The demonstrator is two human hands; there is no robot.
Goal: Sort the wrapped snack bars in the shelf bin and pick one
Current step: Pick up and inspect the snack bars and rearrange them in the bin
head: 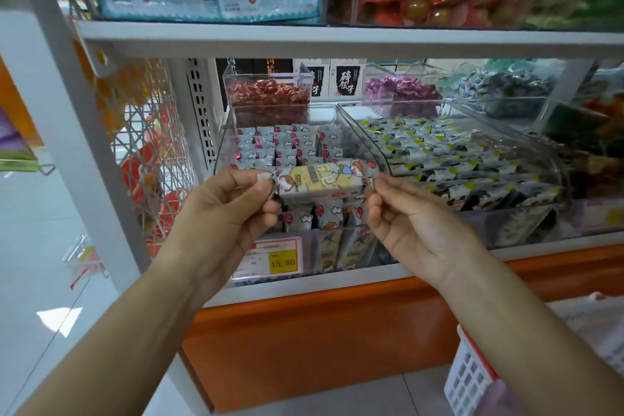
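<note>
Status: this looks like the pick step. Sorting looks mostly done, though the front row could use a tidy.

- Left hand (223,213) pinches the left crimped end of one wrapped snack bar (324,181) between thumb and forefinger. Right hand (412,223) pinches the right crimped end the same way. The other fingers are loosely curled and hold nothing else.
- The bar is held roughly level with its printed face to the camera. It is in the air just in front of the clear shelf bin (225,132), above the front row and apart from the stock.
- The remaining bars (270,142) stand in fairly tidy rows at the back of the bin. The few at the front lean and sit looser.
- The neighbouring bin (381,159), touching on the right, holds dark packets with yellow marks (439,152). That is a different product and should stay separate.
- A yellow price tag (283,262) sits on the shelf front below the bin.

Next move, my read: one hand takes the bar by its body and the other lets go, then the bar comes away from the shelf. A pinch on the crimp alone is weak and the wrapper looks slick, so the bar will likely swing or slip if one end is released first. A white basket (469,378) at lower right is a plausible drop point, but I can't confirm it.
</note>
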